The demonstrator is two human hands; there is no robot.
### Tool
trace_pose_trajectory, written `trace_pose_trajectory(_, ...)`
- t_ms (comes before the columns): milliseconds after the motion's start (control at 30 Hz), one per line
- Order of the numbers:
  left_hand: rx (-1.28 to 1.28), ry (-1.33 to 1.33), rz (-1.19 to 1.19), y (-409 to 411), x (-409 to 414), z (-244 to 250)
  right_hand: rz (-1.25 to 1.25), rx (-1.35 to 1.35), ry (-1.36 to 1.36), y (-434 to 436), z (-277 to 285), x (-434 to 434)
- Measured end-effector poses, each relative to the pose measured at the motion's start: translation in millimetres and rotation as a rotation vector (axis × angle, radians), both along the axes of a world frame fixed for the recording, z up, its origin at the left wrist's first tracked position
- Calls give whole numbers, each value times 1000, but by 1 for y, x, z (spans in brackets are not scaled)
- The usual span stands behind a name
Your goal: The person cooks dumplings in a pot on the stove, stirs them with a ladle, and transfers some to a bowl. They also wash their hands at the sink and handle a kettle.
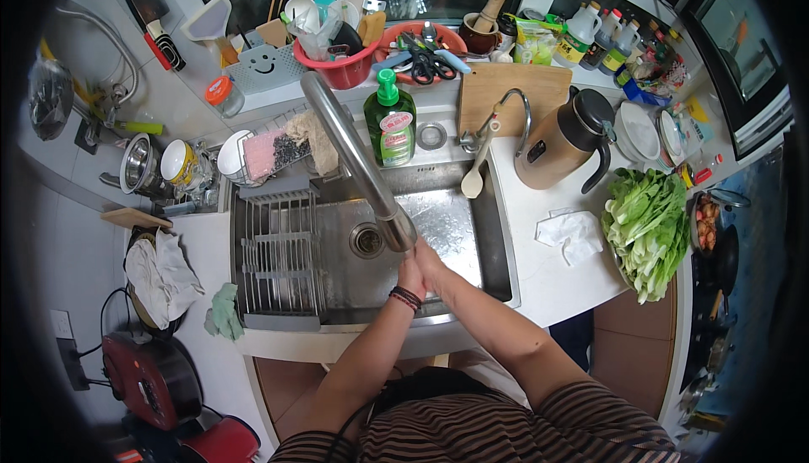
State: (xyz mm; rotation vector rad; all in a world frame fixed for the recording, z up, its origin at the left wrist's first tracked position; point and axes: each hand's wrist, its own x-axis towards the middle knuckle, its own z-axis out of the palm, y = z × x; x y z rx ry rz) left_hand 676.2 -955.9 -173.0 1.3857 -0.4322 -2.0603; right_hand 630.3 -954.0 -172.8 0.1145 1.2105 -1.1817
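Under the head of a tall metal faucet (397, 228), my left hand (411, 278) and my right hand (429, 264) are pressed together over the stainless steel sink (445, 220). The faucet head covers most of my fingers, so whether they hold anything is hidden. Dark bead bracelets (406, 299) circle my left wrist. Left of my hands lies the sink drain (367, 240). Droplets and bright wet patches show on the basin floor.
A metal dish rack (278, 261) spans the sink's left side. Behind the sink stands a green dish soap bottle (390, 122). On the right are a thermal jug (559, 144), crumpled white paper (572, 235) and leafy lettuce (648, 232). A green cloth (224, 313) lies left.
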Motion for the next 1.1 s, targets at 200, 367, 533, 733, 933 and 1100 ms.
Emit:
trace_pose_trajectory(200,84,442,-19,-26,20,19,-387,-388,-610,28,-4,6)
trace_pose_trajectory(367,90,380,-11,-35,31,-53,-248,-370,-99,27,-13,24)
trace_pose_trajectory(533,102,386,109,-27,23,-42,222,-396,1035,22,-21,12)
trace_pose_trajectory(733,151,751,62,-19,18,11,-482,-430,-460,0,1,13)
trace_pose_trajectory(933,190,738,7,-5,13,12,-232,-169,-151,-22,-13,24)
trace_pose_trajectory(1100,341,659,90,3,4,-51,74,-199,1007,-16,-37,25)
